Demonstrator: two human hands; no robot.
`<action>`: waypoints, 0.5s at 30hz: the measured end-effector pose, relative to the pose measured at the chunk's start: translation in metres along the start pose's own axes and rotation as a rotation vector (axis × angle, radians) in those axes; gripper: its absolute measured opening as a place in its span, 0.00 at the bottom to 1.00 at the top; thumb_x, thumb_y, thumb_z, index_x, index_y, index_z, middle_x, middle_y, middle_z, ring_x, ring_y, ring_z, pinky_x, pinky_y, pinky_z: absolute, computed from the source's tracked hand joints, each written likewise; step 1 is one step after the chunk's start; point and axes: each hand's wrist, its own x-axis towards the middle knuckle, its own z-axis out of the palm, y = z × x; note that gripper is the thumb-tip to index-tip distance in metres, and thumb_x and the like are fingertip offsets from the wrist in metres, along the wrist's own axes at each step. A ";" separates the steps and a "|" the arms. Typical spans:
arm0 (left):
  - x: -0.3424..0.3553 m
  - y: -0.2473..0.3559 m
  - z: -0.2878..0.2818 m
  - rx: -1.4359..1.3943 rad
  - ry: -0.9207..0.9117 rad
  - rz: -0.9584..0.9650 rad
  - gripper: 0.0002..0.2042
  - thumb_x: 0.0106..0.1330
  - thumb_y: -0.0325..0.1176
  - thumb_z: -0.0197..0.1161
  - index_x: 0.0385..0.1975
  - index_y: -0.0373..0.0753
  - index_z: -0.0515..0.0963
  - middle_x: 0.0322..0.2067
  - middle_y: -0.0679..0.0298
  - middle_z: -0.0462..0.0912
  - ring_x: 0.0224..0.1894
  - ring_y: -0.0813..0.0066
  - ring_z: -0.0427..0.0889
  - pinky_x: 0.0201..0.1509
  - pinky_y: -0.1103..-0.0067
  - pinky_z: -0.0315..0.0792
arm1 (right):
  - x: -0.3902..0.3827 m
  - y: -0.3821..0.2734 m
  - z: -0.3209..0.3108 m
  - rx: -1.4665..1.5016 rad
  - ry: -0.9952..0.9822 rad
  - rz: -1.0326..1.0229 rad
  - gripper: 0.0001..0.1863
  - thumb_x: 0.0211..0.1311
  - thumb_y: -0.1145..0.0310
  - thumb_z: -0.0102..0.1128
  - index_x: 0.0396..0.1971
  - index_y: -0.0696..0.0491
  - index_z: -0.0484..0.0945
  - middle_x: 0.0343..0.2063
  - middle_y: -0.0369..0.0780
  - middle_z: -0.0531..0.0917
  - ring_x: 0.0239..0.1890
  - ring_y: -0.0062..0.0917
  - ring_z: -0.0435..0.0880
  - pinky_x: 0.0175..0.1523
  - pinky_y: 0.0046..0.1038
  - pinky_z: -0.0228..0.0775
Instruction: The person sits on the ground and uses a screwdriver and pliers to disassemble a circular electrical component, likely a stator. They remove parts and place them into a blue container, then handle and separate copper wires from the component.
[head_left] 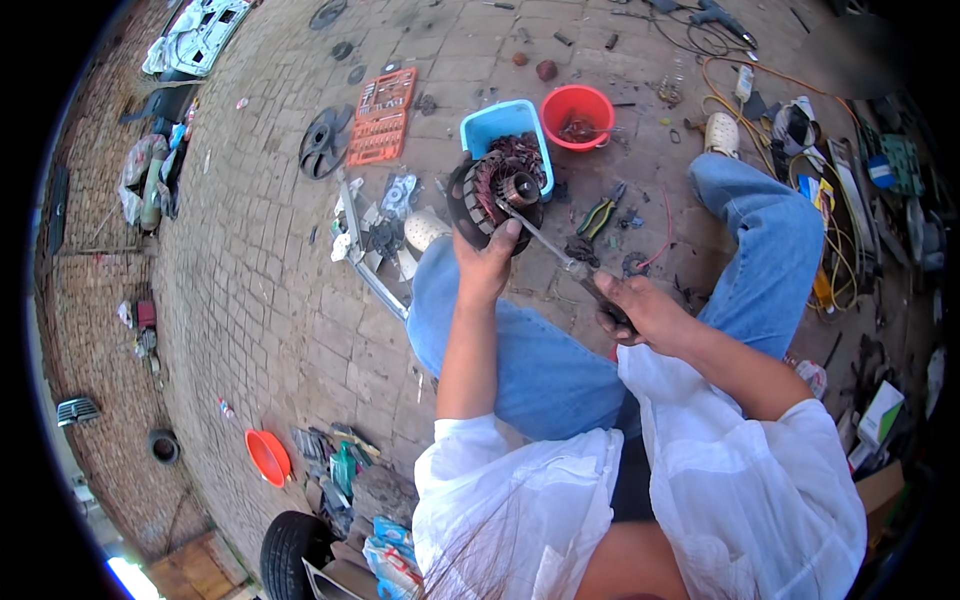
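My left hand (484,264) grips the rim of a round motor part (482,190) with copper-coloured windings and a metal hub in its middle. Held in my right hand (645,312) is a long screwdriver (545,240); its shaft slants up to the left, and the tip meets the motor part close to the hub. My left thumb lies near that tip. Just behind the motor part stands a light blue tub (492,121) with reddish wire pieces in it. A red bucket (578,94) next to the tub has some dark scraps at its bottom.
Pliers with yellow-green handles (600,212) lie right of the motor part. An orange tool case (382,116) lies open at the left, beside a black wheel-shaped part (322,142). Metal scraps (385,235) lie by my left shoe. Cables and tools (790,140) crowd the right.
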 end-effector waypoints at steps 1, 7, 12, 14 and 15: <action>0.000 0.001 0.001 0.002 0.003 0.001 0.39 0.55 0.32 0.69 0.66 0.36 0.55 0.57 0.52 0.71 0.59 0.61 0.72 0.63 0.66 0.67 | -0.001 -0.003 -0.001 -0.003 -0.009 -0.010 0.34 0.59 0.33 0.53 0.16 0.53 0.71 0.14 0.33 0.71 0.14 0.12 0.65 0.15 0.18 0.49; 0.000 0.004 0.004 -0.009 0.017 -0.014 0.34 0.55 0.32 0.69 0.61 0.34 0.62 0.54 0.56 0.74 0.56 0.63 0.75 0.62 0.67 0.68 | -0.007 -0.015 -0.007 -0.061 0.001 0.046 0.36 0.56 0.30 0.53 0.15 0.53 0.71 0.13 0.32 0.69 0.13 0.13 0.63 0.15 0.18 0.46; 0.000 0.006 0.003 -0.028 0.047 -0.044 0.30 0.55 0.30 0.68 0.58 0.33 0.64 0.52 0.57 0.75 0.55 0.65 0.75 0.61 0.68 0.69 | -0.008 -0.025 -0.010 -0.069 0.001 0.120 0.36 0.55 0.30 0.54 0.15 0.54 0.71 0.12 0.33 0.68 0.11 0.13 0.60 0.14 0.19 0.45; 0.001 0.006 0.003 -0.037 0.044 -0.045 0.30 0.55 0.30 0.67 0.58 0.33 0.64 0.52 0.57 0.75 0.55 0.65 0.75 0.61 0.68 0.69 | -0.009 -0.029 -0.009 -0.062 -0.025 0.118 0.36 0.55 0.30 0.54 0.15 0.54 0.70 0.11 0.32 0.67 0.10 0.13 0.59 0.14 0.19 0.45; 0.001 0.006 0.003 -0.038 0.042 -0.045 0.30 0.55 0.30 0.67 0.58 0.33 0.64 0.52 0.56 0.75 0.55 0.65 0.75 0.61 0.68 0.69 | -0.010 -0.031 -0.009 -0.065 -0.022 0.134 0.36 0.54 0.30 0.54 0.15 0.54 0.70 0.11 0.32 0.66 0.10 0.13 0.59 0.14 0.19 0.45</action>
